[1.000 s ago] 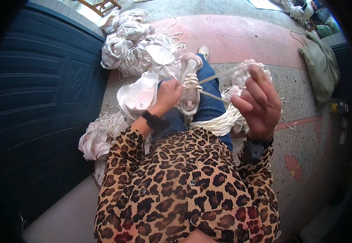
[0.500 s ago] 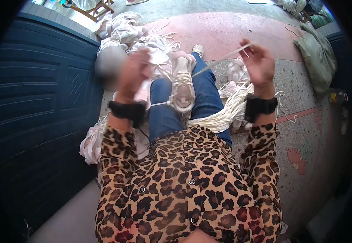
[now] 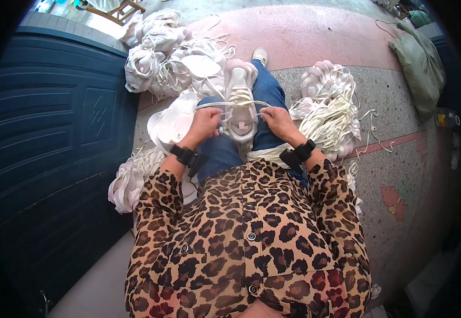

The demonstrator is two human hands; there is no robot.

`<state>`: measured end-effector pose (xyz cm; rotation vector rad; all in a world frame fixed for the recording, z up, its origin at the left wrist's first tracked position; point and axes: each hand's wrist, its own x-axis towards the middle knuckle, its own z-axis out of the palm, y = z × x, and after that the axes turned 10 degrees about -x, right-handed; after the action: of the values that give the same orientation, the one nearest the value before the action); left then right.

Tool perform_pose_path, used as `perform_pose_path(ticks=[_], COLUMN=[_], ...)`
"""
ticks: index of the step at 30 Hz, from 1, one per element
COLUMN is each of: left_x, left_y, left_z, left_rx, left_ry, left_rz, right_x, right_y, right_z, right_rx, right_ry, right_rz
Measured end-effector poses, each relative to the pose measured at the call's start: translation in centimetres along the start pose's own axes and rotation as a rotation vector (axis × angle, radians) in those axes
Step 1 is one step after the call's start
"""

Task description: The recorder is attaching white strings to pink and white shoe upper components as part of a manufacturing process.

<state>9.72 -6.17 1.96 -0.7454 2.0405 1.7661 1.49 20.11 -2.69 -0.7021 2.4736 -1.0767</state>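
A pale pink and white shoe upper (image 3: 241, 79) lies across my lap between my thighs, its tongue and cream lacing facing up. My left hand (image 3: 206, 123) is closed at its left edge, thumb and fingers pinched on a shoelace (image 3: 207, 105) that curves over the upper. On the other side my right hand (image 3: 278, 123) pinches the lace too, close to the upper's right edge. The exact tips of the lace are hidden by my fingers. A bundle of loose cream laces (image 3: 323, 124) hangs over my right thigh, just beyond my right wrist.
White and pink shoe uppers (image 3: 159, 50) are heaped at the far left, with more (image 3: 127, 183) beside my left hip. Another stack (image 3: 328, 79) sits right of my leg. A dark blue panelled door (image 3: 55, 116) bounds the left. A grey-green sack (image 3: 421, 74) stands far right.
Both hands have come down and inward from a raised position to the sides of the upper. The lace stretched up to my right hand is now low across the upper.
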Motion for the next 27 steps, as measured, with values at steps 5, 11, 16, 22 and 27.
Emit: perform_pose_path(ticks=[5,11,16,22,27], left_x=[0.2,0.7,1.2,0.9,0.4], left_y=[-0.3,-1.7,-2.4,-1.2,0.4], left_z=[0.7,0.6,0.8,0.9,3.1], left_rx=[0.181,0.370,0.535,0.719,0.938], left_ry=[0.064,0.152,0.188,0.133,0.084], left_rz=[0.124,0.328,0.533,0.495,0.513], right_x=[0.5,0.6,0.9,1.8,1.3], right_y=[-1.0,-2.0,-2.6,-2.7,-3.4], right_z=[0.7,0.9,1.3,1.6,1.5], right_rx=[-0.283,-0.381,-0.524,-0.673,-0.732], right_ry=[0.031,0.019,0.030,0.015,0.059], right_rz=[0.042,0.014,-0.180,-0.351,-0.308])
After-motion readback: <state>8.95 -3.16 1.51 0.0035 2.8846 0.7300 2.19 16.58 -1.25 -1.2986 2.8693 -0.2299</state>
